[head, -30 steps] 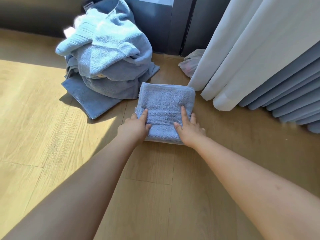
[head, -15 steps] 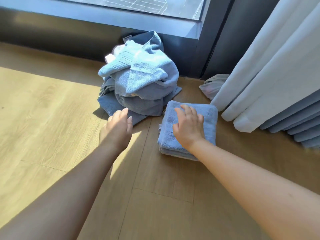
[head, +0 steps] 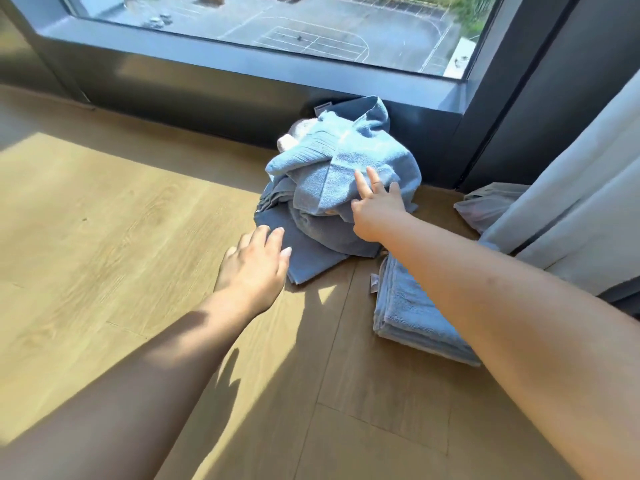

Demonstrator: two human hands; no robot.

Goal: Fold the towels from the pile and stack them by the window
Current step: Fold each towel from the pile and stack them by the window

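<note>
Now | right hand [head: 375, 213] off folded towel [head: 412, 315], fingers spread on pile [head: 346, 174] | left hand [head: 254, 268] open, seemingly touching pile's edge

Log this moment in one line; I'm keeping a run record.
stage: reaching | right hand: open, on towel pile | left hand: open, at pile edge | folded towel: on floor

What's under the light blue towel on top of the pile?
Under the light blue towel lie darker blue towels, one spread flat on the floor. A bit of white cloth peeks out behind. Anything deeper is covered.
</note>
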